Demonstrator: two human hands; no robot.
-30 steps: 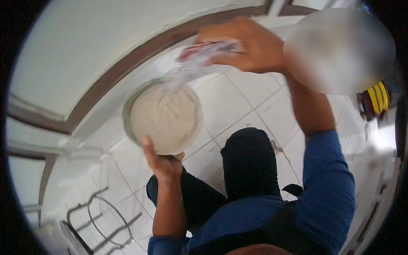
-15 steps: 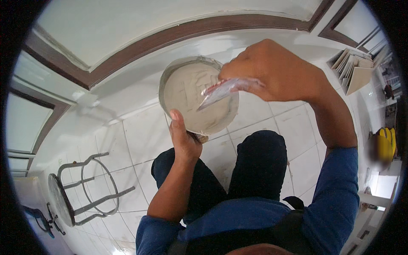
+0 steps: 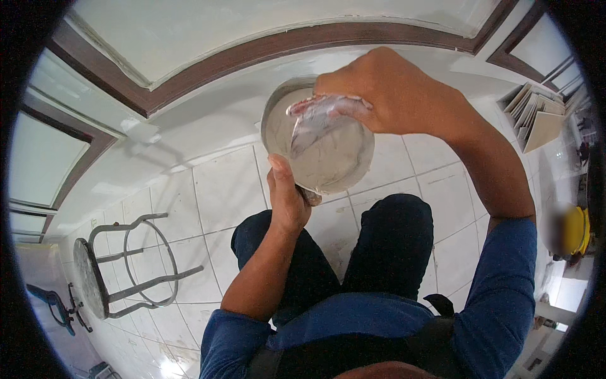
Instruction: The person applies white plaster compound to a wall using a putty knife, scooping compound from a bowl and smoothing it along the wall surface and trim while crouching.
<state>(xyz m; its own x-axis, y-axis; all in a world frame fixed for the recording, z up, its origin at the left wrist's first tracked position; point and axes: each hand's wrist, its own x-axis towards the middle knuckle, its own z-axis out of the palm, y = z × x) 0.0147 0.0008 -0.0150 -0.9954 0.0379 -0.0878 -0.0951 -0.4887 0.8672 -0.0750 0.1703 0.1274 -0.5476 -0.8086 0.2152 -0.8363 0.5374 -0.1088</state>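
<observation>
Pale, creamy paste fills a round container (image 3: 336, 165) held up over my knees. My left hand (image 3: 285, 189) is closed on its lower left side, thumb up along the rim and fingers partly hidden underneath. My right hand (image 3: 394, 95) grips a scraper (image 3: 310, 129) with a reddish handle, its blade smeared whitish and angled down into the paste near the middle of the container. My right fingers curl round the handle just over the container's far rim.
A stool (image 3: 88, 278) lies on its side on the tiled floor (image 3: 224, 189) at left. A white wall with brown-framed panels (image 3: 265, 42) runs ahead. Loose boards (image 3: 536, 114) lean at upper right; a yellow object (image 3: 576, 228), partly blurred, is at far right. Dark tubular items (image 3: 57, 306) sit at lower left.
The container in my left hand has shifted up and to the right. My right hand with the scraper has come over it, the blade dipping further into the paste's middle.
</observation>
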